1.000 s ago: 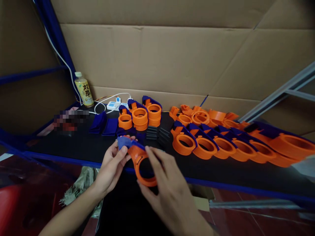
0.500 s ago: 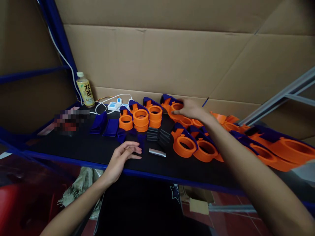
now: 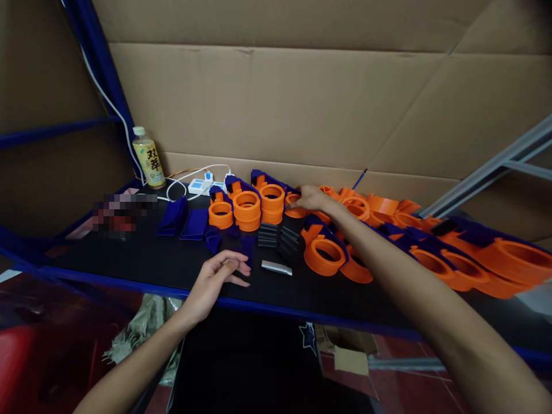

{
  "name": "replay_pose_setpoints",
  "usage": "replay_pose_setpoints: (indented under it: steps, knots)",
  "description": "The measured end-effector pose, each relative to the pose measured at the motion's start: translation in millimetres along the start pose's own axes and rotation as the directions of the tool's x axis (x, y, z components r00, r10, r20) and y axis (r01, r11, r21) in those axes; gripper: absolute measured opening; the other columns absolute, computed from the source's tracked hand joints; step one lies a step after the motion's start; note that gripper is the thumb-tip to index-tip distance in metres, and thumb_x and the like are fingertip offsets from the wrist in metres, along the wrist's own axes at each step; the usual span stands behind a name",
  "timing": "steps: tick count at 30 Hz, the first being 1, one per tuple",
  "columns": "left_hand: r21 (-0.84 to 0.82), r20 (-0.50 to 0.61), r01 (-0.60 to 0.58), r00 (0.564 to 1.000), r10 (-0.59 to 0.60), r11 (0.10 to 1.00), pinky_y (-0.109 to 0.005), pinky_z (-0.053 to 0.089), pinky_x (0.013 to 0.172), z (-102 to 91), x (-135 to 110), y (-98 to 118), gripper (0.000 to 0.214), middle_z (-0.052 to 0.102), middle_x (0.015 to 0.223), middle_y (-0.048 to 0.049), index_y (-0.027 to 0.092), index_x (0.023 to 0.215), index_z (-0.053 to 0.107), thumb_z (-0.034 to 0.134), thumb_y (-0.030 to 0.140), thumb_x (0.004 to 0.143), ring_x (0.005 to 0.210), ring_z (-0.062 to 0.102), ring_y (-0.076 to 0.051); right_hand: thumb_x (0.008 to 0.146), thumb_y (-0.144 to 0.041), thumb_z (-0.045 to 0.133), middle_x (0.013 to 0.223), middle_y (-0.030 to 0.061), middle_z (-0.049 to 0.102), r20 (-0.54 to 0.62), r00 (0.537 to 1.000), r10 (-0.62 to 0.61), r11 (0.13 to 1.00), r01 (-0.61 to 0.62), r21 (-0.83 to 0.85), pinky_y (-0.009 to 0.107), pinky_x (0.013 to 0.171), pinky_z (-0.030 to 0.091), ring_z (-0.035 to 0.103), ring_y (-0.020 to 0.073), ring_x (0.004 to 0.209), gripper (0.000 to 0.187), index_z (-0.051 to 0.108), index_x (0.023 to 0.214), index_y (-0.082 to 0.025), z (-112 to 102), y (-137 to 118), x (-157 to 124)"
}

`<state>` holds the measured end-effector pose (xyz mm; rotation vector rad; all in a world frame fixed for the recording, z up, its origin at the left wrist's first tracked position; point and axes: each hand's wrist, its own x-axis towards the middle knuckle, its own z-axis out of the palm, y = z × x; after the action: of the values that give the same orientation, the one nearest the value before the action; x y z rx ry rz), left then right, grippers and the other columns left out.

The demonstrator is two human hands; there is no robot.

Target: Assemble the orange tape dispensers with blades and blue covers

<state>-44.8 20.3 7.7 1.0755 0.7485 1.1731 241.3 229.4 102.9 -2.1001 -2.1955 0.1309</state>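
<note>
At the middle of the frame, a worker's right hand (image 3: 313, 198) stretches to the back of a black bench top (image 3: 142, 256), palm down, its fingertips on an orange ring part (image 3: 295, 213) that lies just beside the stacked orange-and-blue holders (image 3: 259, 201). The fingers hide the contact, so it cannot be told whether they pinch the ring or only rest on it.

A second ago both hands held one orange-and-blue holder together at the front edge. That piece has since left them, and the right hand, which half a second ago was higher in the back row, has slid down and left to the ring.

The left hand (image 3: 218, 276) remains low at the centre-left, empty, fingers loosely curled and apart on the bench top, near a silver metal strip (image 3: 276, 268) and some black ribbed blocks (image 3: 278, 236).

A row of orange-and-blue holders (image 3: 328, 253) runs off toward the right edge. Loose blue covers (image 3: 183, 215), a white power strip (image 3: 200, 185) and a drink bottle (image 3: 148, 158) sit at upper left, before a cardboard wall (image 3: 280, 103).
</note>
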Motion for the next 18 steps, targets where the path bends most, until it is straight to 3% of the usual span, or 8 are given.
replay_pose_setpoints:
  steps: [8, 14, 18]
  knots:
    - [0.035, -0.003, 0.011, 1.0, -0.011, 0.999, -0.041, 0.062, 0.076, -0.4, -0.1, -1.5, 0.032, 0.072, 0.09, -0.0097, 0.015, 0.102, 0.072, 0.064, 0.043, 0.09, 0.081, 0.07, -0.023, 0.068, -0.054, 0.08, 0.111, 0.0178, 0.072, 0.027, 0.999, 0.033, 0.999, -0.032, -0.033, 0.032, 0.086, 0.05, 0.067, 0.0315, 0.107, 0.064, 0.069, 0.115, -0.012, 6.2, 1.0, -5.5]
    - [0.034, 0.0, 0.006, 1.0, -0.006, 0.999, -0.041, 0.061, 0.077, 0.5, -0.2, -1.5, 0.031, 0.072, 0.088, -0.0091, 0.015, 0.102, 0.073, 0.064, 0.042, 0.09, 0.081, 0.07, -0.023, 0.068, -0.059, 0.077, 0.114, 0.0209, 0.07, 0.016, 0.998, 0.064, 0.995, -0.063, -0.074, 0.037, 0.088, 0.049, 0.064, 0.0344, 0.111, 0.071, 0.067, 0.118, -0.01, 9.6, 0.6, -8.4]
    - [0.051, 0.008, 0.007, 1.0, -0.007, 0.999, -0.041, 0.062, 0.077, -0.3, 0.2, -3.2, 0.031, 0.071, 0.089, -0.009, 0.015, 0.103, 0.072, 0.063, 0.042, 0.091, 0.081, 0.07, -0.022, 0.07, -0.06, 0.075, 0.114, 0.0217, 0.069, 0.006, 0.996, 0.092, 0.99, -0.09, -0.109, 0.043, 0.092, 0.046, 0.063, 0.0366, 0.112, 0.067, 0.068, 0.113, -0.01, 12.6, 1.1, -7.7]
